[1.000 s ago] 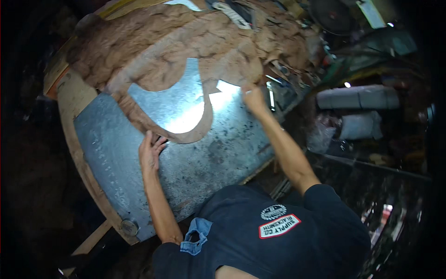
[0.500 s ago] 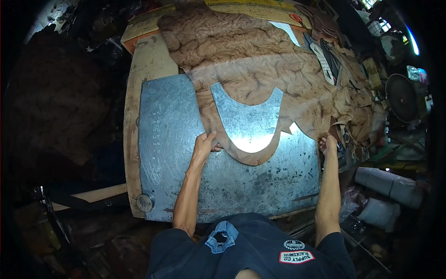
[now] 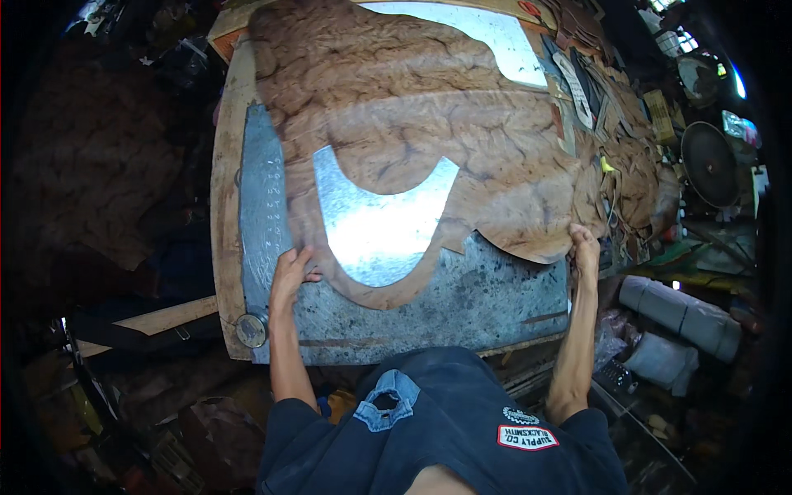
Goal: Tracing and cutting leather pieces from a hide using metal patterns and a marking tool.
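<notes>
A large brown mottled leather hide [image 3: 396, 115] is spread over a grey metal sheet [image 3: 495, 289] on the workbench. On the hide is a shiny U-shaped piece [image 3: 384, 235] that looks like sheet metal. Leather borders its rounded bottom, and the hide's near edge follows that curve. My left hand [image 3: 290, 272] is closed on the hide's edge, left of the U shape. At the near right corner, the fingers of my right hand [image 3: 583, 246] pinch the hide, its edge bowed a little off the metal sheet.
A round metal tin [image 3: 251, 330] sits at the bench's near left corner. Leather scraps [image 3: 635, 190] pile up at the right. At the far side are a pale curved sheet [image 3: 495, 37] and red-handled scissors [image 3: 530, 8]. Grey wrapped rolls [image 3: 681, 313] lie right of the bench.
The hide has shifted left with the U-shaped piece, covering more of the metal sheet's left side. More of the pale sheet shows at the far right. My left hand has moved left, too.
</notes>
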Tool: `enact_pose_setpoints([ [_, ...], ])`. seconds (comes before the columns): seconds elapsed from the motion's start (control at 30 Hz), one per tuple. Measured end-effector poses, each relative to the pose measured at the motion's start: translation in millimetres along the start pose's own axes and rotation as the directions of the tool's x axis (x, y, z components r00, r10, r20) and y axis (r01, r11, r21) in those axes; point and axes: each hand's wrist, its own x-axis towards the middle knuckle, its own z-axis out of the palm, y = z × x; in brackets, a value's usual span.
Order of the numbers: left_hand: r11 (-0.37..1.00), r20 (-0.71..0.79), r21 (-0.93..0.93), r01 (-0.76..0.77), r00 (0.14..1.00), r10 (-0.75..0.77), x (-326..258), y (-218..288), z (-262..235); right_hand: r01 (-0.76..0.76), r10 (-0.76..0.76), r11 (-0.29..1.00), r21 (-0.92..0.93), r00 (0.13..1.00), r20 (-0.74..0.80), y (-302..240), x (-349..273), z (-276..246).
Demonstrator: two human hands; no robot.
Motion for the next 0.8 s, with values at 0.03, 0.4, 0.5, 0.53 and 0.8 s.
enact_pose_setpoints([
  [0.03, 1.000, 0.024, -0.024, 0.009, 1.000, -0.009, -8.0, -2.3, -8.6, 0.055, -0.054, 0.998, -0.043, 0.998, 0.029, 5.5, -12.4, -4.0],
  [0.4, 0.939, -0.103, 0.334, 0.087, 0.993, -0.056, -0.1, -50.8, -55.1, 0.196, -0.376, 0.560, -0.805, 0.926, -0.037, 43.0, -40.1, -19.6],
  [0.5, 0.771, -0.294, 0.626, -0.114, 0.882, 0.369, -22.7, -42.9, -18.8, 0.174, -0.573, 0.483, -0.858, 0.804, -0.159, 47.1, -11.6, -57.8],
  [0.53, 0.760, -0.256, 0.635, -0.137, 0.891, 0.375, -29.1, -28.6, 1.3, 0.140, -0.570, 0.490, -0.861, 0.798, -0.194, 54.3, -6.0, -73.9],
  [0.8, 0.046, 0.382, 0.754, -0.655, 0.494, 0.781, -51.9, -13.0, 165.3, -0.021, -0.478, 0.562, -0.827, 0.807, -0.345, 60.6, 55.8, -153.2],
])
